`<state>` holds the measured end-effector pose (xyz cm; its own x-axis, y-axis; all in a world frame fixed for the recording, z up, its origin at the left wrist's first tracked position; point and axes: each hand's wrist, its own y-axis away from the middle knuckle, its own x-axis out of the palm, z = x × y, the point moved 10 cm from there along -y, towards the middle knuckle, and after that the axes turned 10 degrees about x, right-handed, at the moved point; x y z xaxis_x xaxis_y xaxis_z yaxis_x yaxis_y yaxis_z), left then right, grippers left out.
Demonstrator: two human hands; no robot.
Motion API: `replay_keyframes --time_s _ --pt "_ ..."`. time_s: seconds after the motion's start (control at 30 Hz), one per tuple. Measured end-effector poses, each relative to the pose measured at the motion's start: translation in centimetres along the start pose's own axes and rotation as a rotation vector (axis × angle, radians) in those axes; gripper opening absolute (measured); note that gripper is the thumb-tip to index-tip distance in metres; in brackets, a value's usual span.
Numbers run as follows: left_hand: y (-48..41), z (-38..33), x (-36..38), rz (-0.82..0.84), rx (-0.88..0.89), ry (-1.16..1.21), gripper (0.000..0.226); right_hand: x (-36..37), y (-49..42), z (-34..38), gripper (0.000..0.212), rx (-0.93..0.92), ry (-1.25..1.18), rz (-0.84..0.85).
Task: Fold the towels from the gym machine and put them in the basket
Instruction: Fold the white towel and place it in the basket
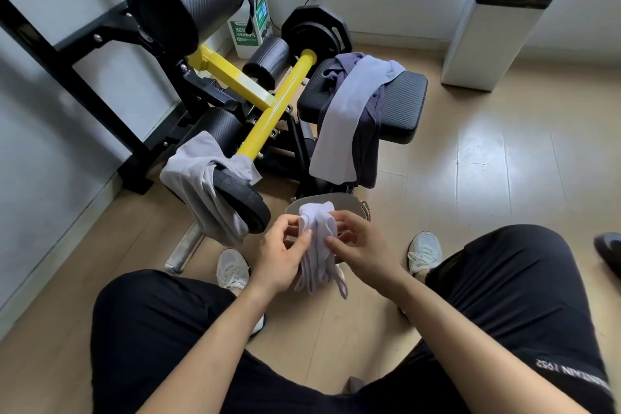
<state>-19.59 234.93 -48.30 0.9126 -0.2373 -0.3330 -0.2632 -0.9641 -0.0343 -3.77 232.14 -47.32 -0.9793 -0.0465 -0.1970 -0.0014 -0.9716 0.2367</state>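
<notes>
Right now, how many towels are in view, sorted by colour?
White towel, held by left hand and right hand: 1
Grey towel over the weight plate: 1
Pale lilac towel on the seat pad: 1
Dark navy towel under it: 1
Total: 4

The white towel was bunched into a narrow, crumpled bundle. It hung lengthwise, pinched between the left hand and the right hand. The greyish basket stood on the floor at the foot of the gym machine, partly hidden behind that bundle. A pale lilac towel lay draped, unfolded, over the black seat pad, on top of a dark navy towel. A grey towel hung over the lower weight plate.
</notes>
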Motion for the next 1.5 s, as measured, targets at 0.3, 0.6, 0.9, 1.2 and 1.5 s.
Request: replay_keyframes --time_s 0.3,0.6,0.9,1.2,1.5 --pt "0.2 -0.4 -1.7 -0.146 -0.018 -0.027 0.027 1.2 0.2 -0.6 0.052 0.077 -0.199 0.144" --pt "-0.4 0.7 -2.3 -0.136 -0.161 0.529 0.032 -2.1 -1.5 -4.6 0.083 0.296 -0.192 0.003" --pt "-0.2 2.7 -3.3 -0.190 -0.277 0.492 0.024 -0.7 -0.9 -2.6 0.065 0.253 -0.418 0.142" --pt "-0.4 1.4 -3.7 -0.174 -0.167 0.363 0.036 -0.7 -1.3 -3.3 0.035 0.224 -0.456 0.111" --pt "0.2 -0.4 -2.0 0.159 -0.001 0.086 0.062 -1.8 -0.8 -4.0 0.015 0.299 -0.248 -0.054"
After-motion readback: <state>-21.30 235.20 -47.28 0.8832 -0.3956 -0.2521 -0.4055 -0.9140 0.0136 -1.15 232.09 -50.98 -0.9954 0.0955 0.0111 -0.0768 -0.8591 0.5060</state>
